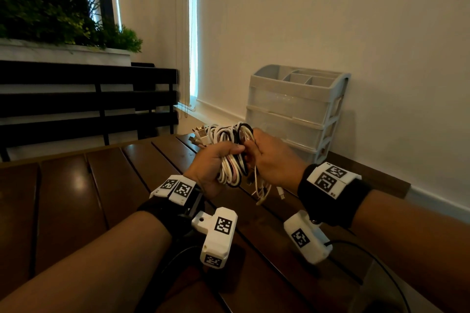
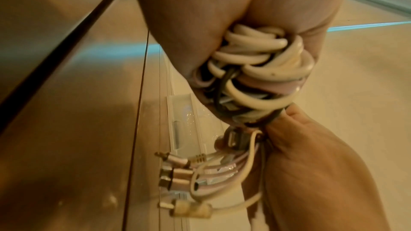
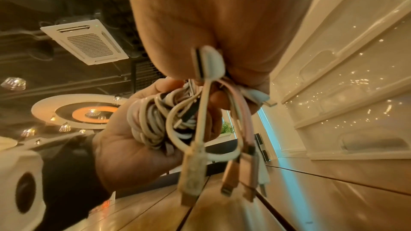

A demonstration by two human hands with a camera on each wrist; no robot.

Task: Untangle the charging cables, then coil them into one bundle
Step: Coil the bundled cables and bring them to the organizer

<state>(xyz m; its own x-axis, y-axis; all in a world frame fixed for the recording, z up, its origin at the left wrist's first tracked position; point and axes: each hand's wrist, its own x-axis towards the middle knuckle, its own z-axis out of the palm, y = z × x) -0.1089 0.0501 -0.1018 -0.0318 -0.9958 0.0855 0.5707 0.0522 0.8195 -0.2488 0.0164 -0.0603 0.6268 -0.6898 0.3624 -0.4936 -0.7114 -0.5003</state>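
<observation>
A coiled bundle of white, black and pink charging cables [image 1: 230, 150] is held up above the wooden table [image 1: 101, 185]. My left hand [image 1: 216, 162] grips the coil in a fist; the loops bulge out of it [image 2: 255, 69]. My right hand [image 1: 269, 157] pinches the loose cable ends beside the coil. Several plugs [image 3: 235, 178] dangle below the right hand, also seen as plugs [image 2: 177, 175] in the left wrist view. More connector ends [image 1: 198, 134] stick out of the coil's far left side.
A grey plastic drawer organiser [image 1: 297, 109] stands on the table against the wall, just behind my right hand. A black slatted bench back [image 1: 89, 99] and a planter [image 1: 63, 20] are at the far left. Camera leads [image 1: 381, 262] trail over the near table edge.
</observation>
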